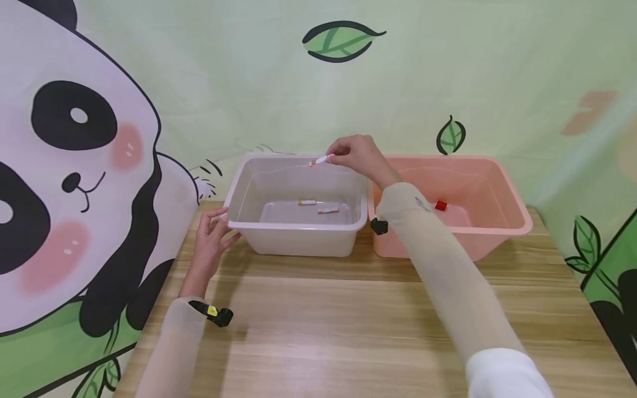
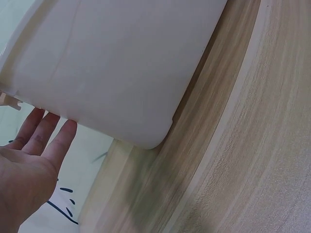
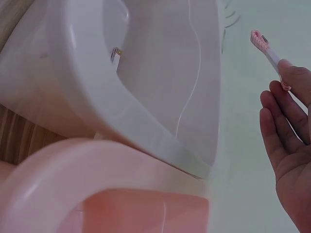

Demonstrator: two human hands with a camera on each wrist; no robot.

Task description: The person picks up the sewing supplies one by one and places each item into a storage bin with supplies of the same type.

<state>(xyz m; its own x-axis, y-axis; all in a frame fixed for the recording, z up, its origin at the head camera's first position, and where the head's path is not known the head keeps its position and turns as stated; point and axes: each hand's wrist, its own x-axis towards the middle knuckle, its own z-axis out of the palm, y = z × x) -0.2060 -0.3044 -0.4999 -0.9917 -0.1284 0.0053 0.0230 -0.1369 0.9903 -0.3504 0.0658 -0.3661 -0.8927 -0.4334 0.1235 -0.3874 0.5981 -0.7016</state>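
Observation:
My right hand (image 1: 360, 157) pinches a small white strip (image 1: 322, 160) between thumb and forefinger, above the far rim of the white plastic bin (image 1: 293, 226). The right wrist view shows the strip's pinkish, patterned, looped end (image 3: 260, 40); its exact kind is unclear. Two similar strips, one to the left (image 1: 306, 202) and one to the right (image 1: 328, 210), lie apart on the bin's floor. My left hand (image 1: 209, 243) touches the bin's left side near the front corner. Its extended fingers (image 2: 62, 141) rest against the outer wall, and the thumb is out of the left wrist view.
A pink bin (image 1: 497, 237) stands right beside the white one, with a small red block (image 1: 440, 205) inside. Both stand on a wood-grain table (image 1: 318, 331). Behind hangs a pale green cloth (image 1: 249, 83) printed with a panda and leaves.

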